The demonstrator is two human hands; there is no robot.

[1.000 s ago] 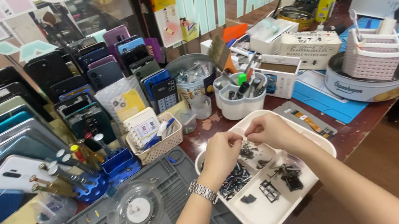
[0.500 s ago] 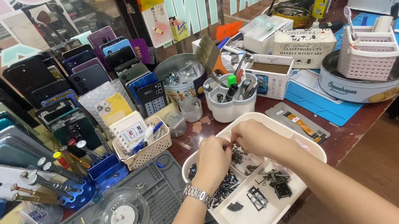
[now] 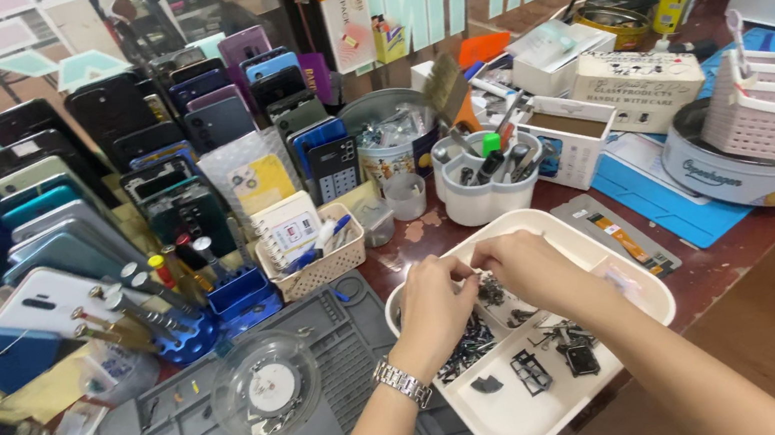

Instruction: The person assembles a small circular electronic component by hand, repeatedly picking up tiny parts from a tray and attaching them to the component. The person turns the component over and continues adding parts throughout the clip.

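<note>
Both hands [image 3: 478, 286] shifted left over tray's [image 3: 527, 420] dark small parts [image 3: 530, 369].

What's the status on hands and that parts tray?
Left hand and right hand fingertips together, pinching something small over the white tray. Tray holds small dark parts. Clear round dish sits apart; nothing blocks.
</note>
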